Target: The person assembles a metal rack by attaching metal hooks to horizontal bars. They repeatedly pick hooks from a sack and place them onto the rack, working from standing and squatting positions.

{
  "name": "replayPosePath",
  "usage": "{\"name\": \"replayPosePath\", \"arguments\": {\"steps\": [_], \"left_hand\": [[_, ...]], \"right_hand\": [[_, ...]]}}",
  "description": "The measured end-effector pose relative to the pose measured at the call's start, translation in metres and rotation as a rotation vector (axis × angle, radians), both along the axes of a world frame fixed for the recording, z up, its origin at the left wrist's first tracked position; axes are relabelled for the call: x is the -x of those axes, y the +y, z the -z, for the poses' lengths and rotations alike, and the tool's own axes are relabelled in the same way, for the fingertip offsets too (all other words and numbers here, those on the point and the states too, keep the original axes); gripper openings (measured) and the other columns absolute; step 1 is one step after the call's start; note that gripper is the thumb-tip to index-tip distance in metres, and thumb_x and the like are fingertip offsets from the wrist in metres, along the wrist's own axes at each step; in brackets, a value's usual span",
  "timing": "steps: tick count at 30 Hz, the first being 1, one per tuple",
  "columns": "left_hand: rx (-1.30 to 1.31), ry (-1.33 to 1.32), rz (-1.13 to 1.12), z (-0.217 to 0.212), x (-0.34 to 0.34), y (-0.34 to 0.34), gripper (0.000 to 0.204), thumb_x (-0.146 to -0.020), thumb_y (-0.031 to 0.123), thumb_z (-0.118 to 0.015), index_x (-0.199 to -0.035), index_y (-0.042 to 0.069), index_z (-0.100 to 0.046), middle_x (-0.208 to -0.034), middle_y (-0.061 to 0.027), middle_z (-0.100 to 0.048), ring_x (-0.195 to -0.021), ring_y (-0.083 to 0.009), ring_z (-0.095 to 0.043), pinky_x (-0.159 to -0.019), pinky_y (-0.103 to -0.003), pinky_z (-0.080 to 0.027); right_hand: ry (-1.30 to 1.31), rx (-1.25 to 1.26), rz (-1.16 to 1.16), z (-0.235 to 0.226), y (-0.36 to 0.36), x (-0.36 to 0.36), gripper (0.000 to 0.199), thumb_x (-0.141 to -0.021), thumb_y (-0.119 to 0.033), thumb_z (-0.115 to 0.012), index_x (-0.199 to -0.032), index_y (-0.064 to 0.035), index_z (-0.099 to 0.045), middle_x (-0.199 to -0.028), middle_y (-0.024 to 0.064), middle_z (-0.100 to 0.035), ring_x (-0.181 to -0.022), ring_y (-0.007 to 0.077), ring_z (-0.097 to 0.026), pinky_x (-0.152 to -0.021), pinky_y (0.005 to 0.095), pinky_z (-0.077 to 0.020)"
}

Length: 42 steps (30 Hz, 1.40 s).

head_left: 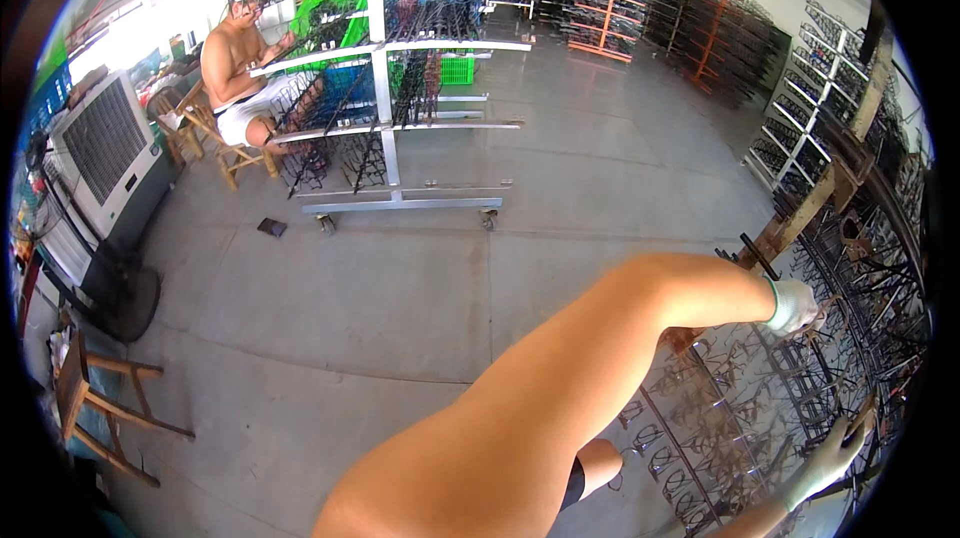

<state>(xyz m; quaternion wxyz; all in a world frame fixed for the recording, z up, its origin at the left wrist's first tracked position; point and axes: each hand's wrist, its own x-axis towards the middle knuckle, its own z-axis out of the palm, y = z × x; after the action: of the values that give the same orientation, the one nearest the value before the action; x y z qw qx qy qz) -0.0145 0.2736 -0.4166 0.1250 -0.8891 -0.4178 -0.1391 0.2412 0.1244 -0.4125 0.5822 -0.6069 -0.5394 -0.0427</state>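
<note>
My left arm stretches across to the right, and my left hand (pixel 793 307) in a pale glove is at a rack densely hung with dark thin wire pieces (pixel 800 388). Its fingers are closed among them; what they pinch is too small to name. Lower down, my right hand (pixel 830 458), also in a pale glove, reaches up beside the same pieces. Its thumb and fingers stand apart, with the tips partly lost against the dark clutter. Some of the hanging pieces have looped outlines like eyeglass frames. A rusty beam (pixel 835 188) rises beyond my left hand.
A white wheeled rack (pixel 395 205) with dark wire pieces and crates stands ahead. Behind it a person (pixel 232 63) sits on a wooden chair. A large air cooler (pixel 105 153) and wooden stool (pixel 110 398) are left. Loaded orange racks (pixel 605 3) stand far back.
</note>
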Motion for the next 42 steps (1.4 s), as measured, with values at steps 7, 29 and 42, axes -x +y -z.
{"name": "replayPosePath", "arguments": {"steps": [7,29,42], "left_hand": [[0.029,-0.119,0.042,-0.004,-0.004,0.003,0.032,-0.083,0.038,-0.065,-0.104,0.015,-0.066,-0.094,-0.0085,-0.072,-0.089,-0.0322,-0.068,-0.078,-0.042,-0.056],[1.193,-1.320,0.236,-0.028,0.021,-0.056,0.035,-0.097,0.022,-0.056,-0.126,0.003,-0.060,-0.130,-0.0222,-0.058,-0.095,-0.0183,-0.066,-0.089,-0.031,-0.057],[1.254,-1.573,0.243,-0.017,0.017,-0.047,0.015,-0.094,0.014,-0.064,-0.102,0.002,-0.058,-0.094,-0.0033,-0.062,-0.088,-0.0168,-0.066,-0.086,-0.039,-0.051]], "right_hand": [[-0.167,-0.079,0.008,-0.008,-0.001,0.015,0.055,-0.094,-0.032,-0.057,-0.141,-0.0045,-0.049,-0.139,0.0169,-0.054,-0.125,0.0310,-0.055,-0.106,0.0390,-0.0426],[-0.075,-0.134,0.005,-0.030,-0.043,0.035,0.060,-0.077,-0.024,-0.066,-0.129,0.0045,-0.056,-0.127,0.0243,-0.060,-0.117,0.0324,-0.060,-0.099,0.0372,-0.0446],[-0.407,-0.365,0.284,-0.014,-0.027,0.027,0.039,-0.072,-0.012,-0.072,-0.109,-0.0071,-0.061,-0.090,0.0080,-0.065,-0.086,0.0285,-0.062,-0.103,0.0474,-0.0393]]}}
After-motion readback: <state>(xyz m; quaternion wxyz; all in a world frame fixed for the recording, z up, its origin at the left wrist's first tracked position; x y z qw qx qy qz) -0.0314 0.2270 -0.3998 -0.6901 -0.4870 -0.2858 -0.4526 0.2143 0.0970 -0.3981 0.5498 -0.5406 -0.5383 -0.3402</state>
